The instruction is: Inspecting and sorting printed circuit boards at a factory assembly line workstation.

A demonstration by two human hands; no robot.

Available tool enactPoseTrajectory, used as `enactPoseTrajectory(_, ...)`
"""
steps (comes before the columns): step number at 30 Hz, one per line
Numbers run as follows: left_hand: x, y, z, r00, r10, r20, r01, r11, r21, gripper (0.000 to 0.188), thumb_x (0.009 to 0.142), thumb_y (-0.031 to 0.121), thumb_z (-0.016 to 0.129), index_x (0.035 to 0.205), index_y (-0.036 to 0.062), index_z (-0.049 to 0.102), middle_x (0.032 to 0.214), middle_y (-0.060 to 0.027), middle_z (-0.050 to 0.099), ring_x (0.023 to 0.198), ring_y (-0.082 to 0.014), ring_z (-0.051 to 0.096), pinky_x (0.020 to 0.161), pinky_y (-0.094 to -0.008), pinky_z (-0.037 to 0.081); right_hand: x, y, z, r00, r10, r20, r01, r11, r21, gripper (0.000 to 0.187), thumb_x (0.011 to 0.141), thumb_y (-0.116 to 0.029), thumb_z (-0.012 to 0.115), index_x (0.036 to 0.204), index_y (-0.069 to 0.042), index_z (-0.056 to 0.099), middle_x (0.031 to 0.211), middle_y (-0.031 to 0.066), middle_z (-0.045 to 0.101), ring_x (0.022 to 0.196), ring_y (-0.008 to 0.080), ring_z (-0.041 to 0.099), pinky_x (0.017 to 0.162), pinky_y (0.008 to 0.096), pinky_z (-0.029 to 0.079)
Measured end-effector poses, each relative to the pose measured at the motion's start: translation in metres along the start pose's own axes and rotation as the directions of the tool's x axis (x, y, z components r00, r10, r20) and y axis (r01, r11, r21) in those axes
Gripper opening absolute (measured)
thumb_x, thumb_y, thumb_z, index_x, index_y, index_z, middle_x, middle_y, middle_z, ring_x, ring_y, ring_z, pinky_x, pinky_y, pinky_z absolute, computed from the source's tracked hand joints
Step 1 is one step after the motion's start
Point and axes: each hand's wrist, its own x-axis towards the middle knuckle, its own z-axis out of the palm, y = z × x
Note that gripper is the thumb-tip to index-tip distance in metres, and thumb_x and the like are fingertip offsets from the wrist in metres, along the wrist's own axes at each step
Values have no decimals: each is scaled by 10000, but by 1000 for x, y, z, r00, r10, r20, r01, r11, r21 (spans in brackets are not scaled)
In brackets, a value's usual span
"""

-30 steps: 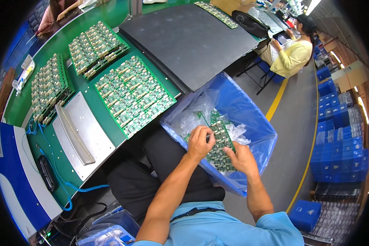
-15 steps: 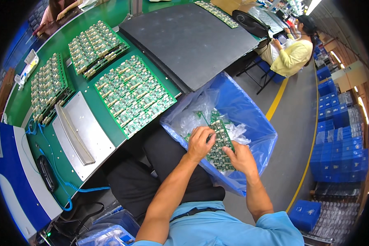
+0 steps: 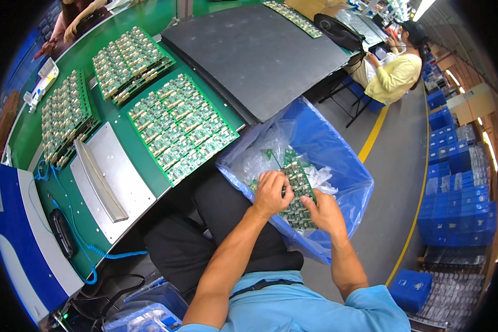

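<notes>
Over a bin lined with blue plastic (image 3: 346, 188), I hold a green circuit board panel (image 3: 300, 180) crowded with small components. My right hand (image 3: 327, 214) grips its right edge, thumb on top. On the left side my left hand (image 3: 272, 195) is closed with its fingers curled and thumb bent in at the board's edge; its fingertips are partly hidden. A thin green board strip (image 3: 274, 157) shows just beyond the left hand. Clear plastic bags (image 3: 260, 149) and crumpled white wrapping (image 3: 322, 180) lie inside the bin.
On the green bench sit a board panel (image 3: 182, 130) and stacks of boards (image 3: 130, 61) (image 3: 65, 119). Nearby are a metal plate with a raised bar (image 3: 102, 182), a blue coiled cord (image 3: 116, 255) and a large black mat (image 3: 254, 58). A person in yellow (image 3: 395, 77) sits at far right.
My hands and the panel stay almost in place, with only a slight shift of the left fingers. At the far left, another person's arm has moved.
</notes>
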Motion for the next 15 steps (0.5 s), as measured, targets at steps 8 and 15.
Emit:
enactPoseTrajectory(8,-1,-2,-1,999,-35,-29,32,996,-79,257,677,-10,746,890,59,619,861,-78,612,825,-276,624,742,-379,461,1,-1,-4,999,-12,36,12,1000,-11,275,909,-229,658,920,44,626,683,236,589,616,396,572,605,429,461)
enactPoseTrajectory(15,-3,-4,1,997,-20,-68,19,1000,-12,260,659,-9,754,857,71,606,844,-75,613,810,-271,627,741,-378,454,2,-1,-1,998,-66,8,66,998,-14,287,910,-239,653,877,45,621,690,276,599,693,461,614,612,484,466)
